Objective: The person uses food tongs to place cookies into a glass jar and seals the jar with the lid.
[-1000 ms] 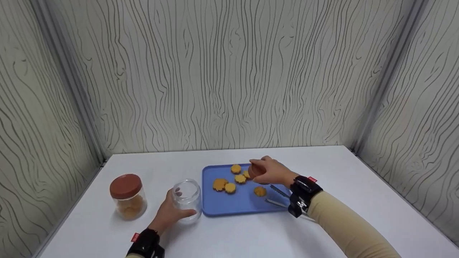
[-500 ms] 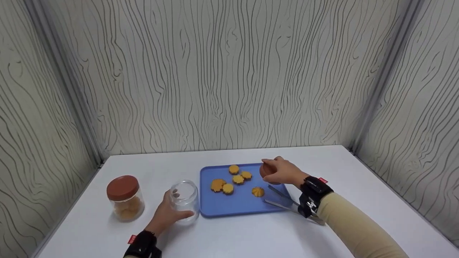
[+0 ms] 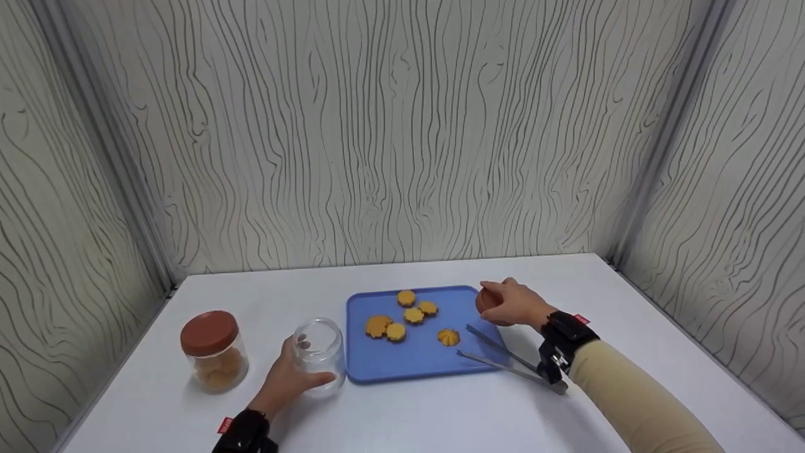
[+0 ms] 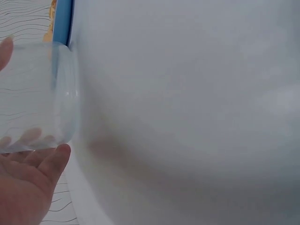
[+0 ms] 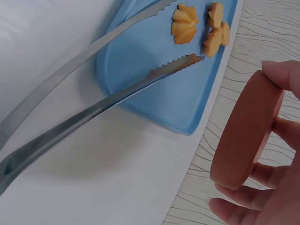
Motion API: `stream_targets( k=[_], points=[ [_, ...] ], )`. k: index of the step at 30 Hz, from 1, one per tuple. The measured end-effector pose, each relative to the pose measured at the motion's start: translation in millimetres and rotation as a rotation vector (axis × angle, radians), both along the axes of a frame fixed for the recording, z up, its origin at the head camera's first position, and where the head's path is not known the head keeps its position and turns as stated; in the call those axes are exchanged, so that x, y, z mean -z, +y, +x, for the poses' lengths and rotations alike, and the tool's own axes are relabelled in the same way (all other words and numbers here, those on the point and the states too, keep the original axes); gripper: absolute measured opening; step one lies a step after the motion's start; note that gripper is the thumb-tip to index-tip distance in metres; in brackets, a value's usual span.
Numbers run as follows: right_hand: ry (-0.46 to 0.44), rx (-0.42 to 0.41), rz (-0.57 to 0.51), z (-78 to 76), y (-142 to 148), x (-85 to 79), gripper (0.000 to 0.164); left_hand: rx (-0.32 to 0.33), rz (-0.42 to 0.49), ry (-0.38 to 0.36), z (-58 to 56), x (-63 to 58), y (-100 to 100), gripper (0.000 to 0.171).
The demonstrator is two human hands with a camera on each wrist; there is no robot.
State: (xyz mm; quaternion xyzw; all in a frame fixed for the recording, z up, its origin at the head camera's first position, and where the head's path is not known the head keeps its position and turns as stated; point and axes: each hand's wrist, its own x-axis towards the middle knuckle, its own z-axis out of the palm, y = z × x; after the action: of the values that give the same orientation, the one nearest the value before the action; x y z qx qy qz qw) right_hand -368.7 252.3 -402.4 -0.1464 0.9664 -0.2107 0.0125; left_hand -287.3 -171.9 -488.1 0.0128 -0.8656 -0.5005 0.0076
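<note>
Table: the blue tray [image 3: 415,362] is borne on a white table [image 3: 390,415].
Tongs: the metal tongs [image 5: 105,104] are laid across the tray's near right corner, their arms spread, the toothed tips over the tray.
Left hand: the left hand [image 3: 286,380] is placed left of the tray, its thumb and fingers curved wide around the clear jar [image 3: 324,352], which is gripped upright just beside the tray's left edge.
Lidded jar: biscuit pieces are contained in the lidded jar [image 3: 217,365], set upright well left of the tray.
Biscuits: a ridged biscuit [image 3: 448,337] is seen on the tray's right half; other biscuits [image 3: 413,315] are grouped left of it and toward the tray's far edge.
Right hand: above the tray's far right corner, the brown lid [image 5: 246,131] is pinched, tilted on edge, between the partly curled fingers and thumb of the right hand [image 3: 519,303].
Backdrop: the wood-grain panel [image 3: 377,126] is seen beyond the tray.
</note>
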Motion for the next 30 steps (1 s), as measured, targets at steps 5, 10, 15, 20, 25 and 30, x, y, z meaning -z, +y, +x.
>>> stream_targets(
  k=[5, 10, 15, 20, 25, 30],
  points=[
    [0.009, 0.013, 0.023, -1.9, 10, 4.4, 0.077, 0.002, 0.024, 0.024, 2.4, -0.6, -1, 0.108],
    [0.015, 0.031, 0.043, -1.2, 17, 6.6, 0.076, 0.005, 0.025, 0.025, 2.6, -2.0, -1, 0.108],
    [0.004, 0.052, 0.054, 0.0, 22, 8.7, 0.075, -0.006, 0.008, 0.003, 1.1, -1.8, -1, 0.108],
    [-0.016, 0.077, 0.064, 0.5, 28, 14.4, 0.076, -0.003, -0.012, 0.029, 1.3, -0.4, -1, 0.106],
    [-0.016, 0.095, 0.072, 0.0, 34, 22.7, 0.077, -0.009, -0.007, 0.026, 2.1, -0.2, -1, 0.107],
    [-0.030, 0.114, 0.079, -1.2, 41, 29.4, 0.077, -0.010, -0.023, -0.004, 0.7, -2.1, 1, 0.109]
  ],
)
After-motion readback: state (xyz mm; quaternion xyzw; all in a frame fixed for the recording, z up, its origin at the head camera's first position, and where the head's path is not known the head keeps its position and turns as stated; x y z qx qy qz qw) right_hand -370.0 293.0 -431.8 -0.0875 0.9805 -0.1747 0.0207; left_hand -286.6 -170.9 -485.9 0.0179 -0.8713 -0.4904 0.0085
